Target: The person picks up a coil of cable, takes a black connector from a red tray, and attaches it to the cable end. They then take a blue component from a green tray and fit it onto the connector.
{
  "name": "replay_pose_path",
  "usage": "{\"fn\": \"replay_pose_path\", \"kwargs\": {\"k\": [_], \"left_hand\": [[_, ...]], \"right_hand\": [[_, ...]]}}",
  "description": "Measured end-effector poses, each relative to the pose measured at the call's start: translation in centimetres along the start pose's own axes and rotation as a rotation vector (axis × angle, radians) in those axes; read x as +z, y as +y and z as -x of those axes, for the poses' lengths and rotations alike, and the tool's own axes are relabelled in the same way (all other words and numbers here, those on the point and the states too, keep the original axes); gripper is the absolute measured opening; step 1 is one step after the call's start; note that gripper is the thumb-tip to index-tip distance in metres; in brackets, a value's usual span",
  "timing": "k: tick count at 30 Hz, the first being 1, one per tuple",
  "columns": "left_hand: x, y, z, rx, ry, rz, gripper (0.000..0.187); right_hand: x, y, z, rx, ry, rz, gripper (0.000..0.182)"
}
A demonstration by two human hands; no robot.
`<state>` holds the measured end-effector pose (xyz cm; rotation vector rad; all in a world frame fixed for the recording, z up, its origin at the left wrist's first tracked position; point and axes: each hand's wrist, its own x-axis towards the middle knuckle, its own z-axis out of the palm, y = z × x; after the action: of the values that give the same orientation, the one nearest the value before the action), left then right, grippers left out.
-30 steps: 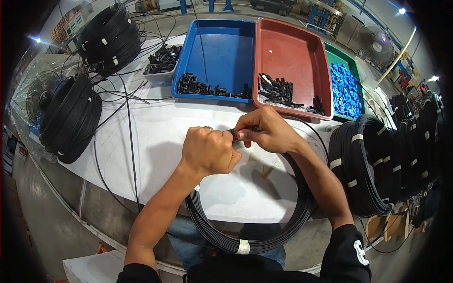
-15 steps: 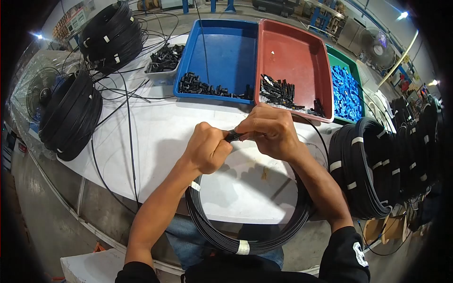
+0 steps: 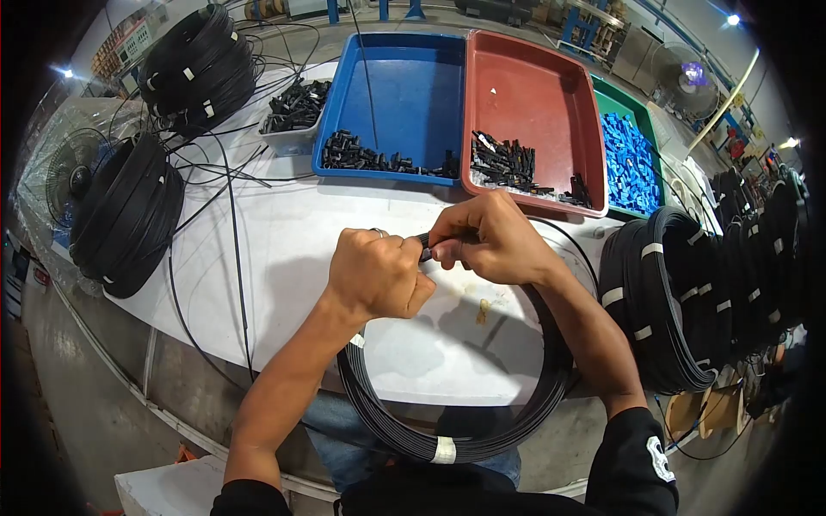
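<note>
My left hand [image 3: 377, 273] is closed in a fist around a small black cable connector [image 3: 425, 249], of which only a short piece shows. From the other side my right hand [image 3: 495, 239] pinches the same connector between thumb and fingers. Most of the part is hidden by the fingers, so its exact shape cannot be told. Below both hands a coil of black cable [image 3: 391, 434], bound with white tape, rests partly on the white table [image 3: 284, 297] and partly over my lap.
Beyond my hands stand a blue tray [image 3: 391, 95] and a red tray [image 3: 533, 103] with black connector parts, and a green tray [image 3: 600, 90] of blue pieces. Cable coils [image 3: 129, 219] stand at the left, more coils [image 3: 658, 301] at the right. Loose cables cross the table's left side.
My left hand has turned over the connector, its knuckles now higher and its thumb farther right. The right hand has shifted slightly, its thumb and fingers still on the part.
</note>
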<state>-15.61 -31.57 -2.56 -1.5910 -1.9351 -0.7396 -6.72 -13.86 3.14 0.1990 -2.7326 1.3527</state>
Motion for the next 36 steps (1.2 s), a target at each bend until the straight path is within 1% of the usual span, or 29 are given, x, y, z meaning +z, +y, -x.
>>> {"fn": "replay_pose_path", "kwargs": {"k": [1, 2, 3, 5, 6, 7, 8, 9, 10, 12, 13, 15, 16, 17, 18, 19, 20, 21, 22, 24, 25, 26, 28, 30, 31, 32, 33, 35, 36], "left_hand": [[0.0, -0.2, 0.1, -0.002, 0.004, -0.001, 0.013], [0.1, -0.5, 0.2, -0.044, 0.004, 0.077, 0.014], [0.1, -0.8, 0.2, -0.084, 0.002, 0.154, 0.014], [0.2, -1.1, 0.3, -0.106, -0.001, 0.165, 0.015], [0.3, -1.3, 0.4, -0.127, -0.007, 0.182, 0.016], [0.4, -1.5, 0.6, -0.130, -0.006, 0.180, 0.016], [0.6, -1.8, 0.6, -0.165, 0.010, 0.243, 0.019], [0.6, -2.0, 0.6, -0.201, 0.027, 0.306, 0.022], [0.5, -2.1, 0.7, -0.205, 0.029, 0.303, 0.022], [0.3, -2.2, 0.7, -0.258, -0.032, 0.562, 0.026], [0.1, -2.3, 0.5, -0.258, -0.032, 0.561, 0.026], [-0.1, -2.3, 0.1, -0.329, -0.107, 0.761, 0.027], [-0.1, -2.1, 0.0, -0.327, -0.108, 0.763, 0.027], [0.0, -1.9, 0.0, -0.260, -0.085, 0.640, 0.026], [0.0, -1.7, 0.1, -0.193, -0.062, 0.517, 0.024], [0.1, -1.5, 0.2, -0.192, -0.066, 0.519, 0.024], [0.1, -1.3, 0.3, -0.145, -0.019, 0.360, 0.022], [0.2, -1.3, 0.3, -0.095, 0.029, 0.203, 0.020], [0.2, -1.3, 0.3, -0.088, 0.027, 0.204, 0.020], [0.2, -1.6, 0.5, -0.069, -0.013, 0.097, 0.018], [0.3, -1.6, 0.4, -0.070, -0.012, 0.095, 0.018], [0.3, -1.5, 0.4, -0.071, -0.006, 0.071, 0.018], [0.5, -1.6, 0.6, -0.071, 0.002, 0.046, 0.019], [1.0, -2.2, 0.9, -0.165, -0.058, 0.195, 0.019], [0.9, -2.3, 0.8, -0.163, -0.058, 0.197, 0.019], [0.8, -2.4, 0.7, -0.199, -0.095, 0.311, 0.019], [0.7, -2.4, 0.7, -0.234, -0.132, 0.423, 0.019], [0.5, -2.1, 0.6, -0.214, -0.095, 0.384, 0.019], [0.5, -1.9, 0.5, -0.192, -0.058, 0.346, 0.019]], "right_hand": [[0.0, 0.3, -0.1, -0.071, 0.006, 0.028, 0.012], [0.0, 0.6, -0.2, -0.145, 0.013, 0.055, 0.014], [0.0, 0.7, -0.4, -0.149, 0.011, 0.058, 0.014], [0.1, 0.8, -0.7, -0.291, 0.090, 0.085, 0.024], [0.2, 0.8, -0.7, -0.294, 0.086, 0.084, 0.024], [0.2, 0.9, -0.8, -0.323, 0.097, 0.118, 0.028], [0.2, 1.0, -0.8, -0.353, 0.109, 0.152, 0.032], [0.5, 1.8, -0.8, -0.416, 0.200, 0.314, 0.028], [0.8, 2.3, -0.9, -0.419, 0.196, 0.313, 0.028], [1.4, 2.9, -1.2, -0.601, 0.330, 0.295, 0.025], [1.8, 2.9, -1.3, -0.652, 0.383, 0.285, 0.022], [1.8, 2.7, -1.2, -0.693, 0.410, 0.318, 0.022], [1.7, 2.6, -1.1, -0.733, 0.434, 0.351, 0.021], [1.6, 2.8, -1.1, -0.751, 0.419, 0.395, 0.020], [1.4, 2.8, -0.9, -0.747, 0.423, 0.396, 0.020], [1.2, 2.5, -0.6, -0.652, 0.336, 0.324, 0.021], [1.0, 2.4, -0.5, -0.557, 0.252, 0.251, 0.021], [1.0, 2.4, -0.7, -0.515, 0.223, 0.220, 0.018], [0.7, 2.0, -0.6, -0.514, 0.230, 0.221, 0.018], [-0.1, 0.8, -0.6, -0.284, 0.050, 0.157, 0.014], [0.0, 0.9, -0.7, -0.269, 0.050, 0.091, 0.011], [0.1, 0.9, -0.8, -0.272, 0.046, 0.091, 0.011], [0.4, 1.1, -0.8, -0.197, 0.081, 0.047, 0.010], [0.9, 1.7, -0.9, -0.224, 0.130, 0.042, 0.010], [1.0, 2.0, -0.8, -0.304, 0.178, 0.073, 0.010], [1.1, 2.1, -0.8, -0.384, 0.224, 0.103, 0.010], [1.2, 2.1, -0.7, -0.383, 0.225, 0.101, 0.010], [1.1, 1.9, -0.6, -0.415, 0.260, 0.246, 0.012], [0.9, 1.6, -0.6, -0.414, 0.261, 0.248, 0.012]]}}
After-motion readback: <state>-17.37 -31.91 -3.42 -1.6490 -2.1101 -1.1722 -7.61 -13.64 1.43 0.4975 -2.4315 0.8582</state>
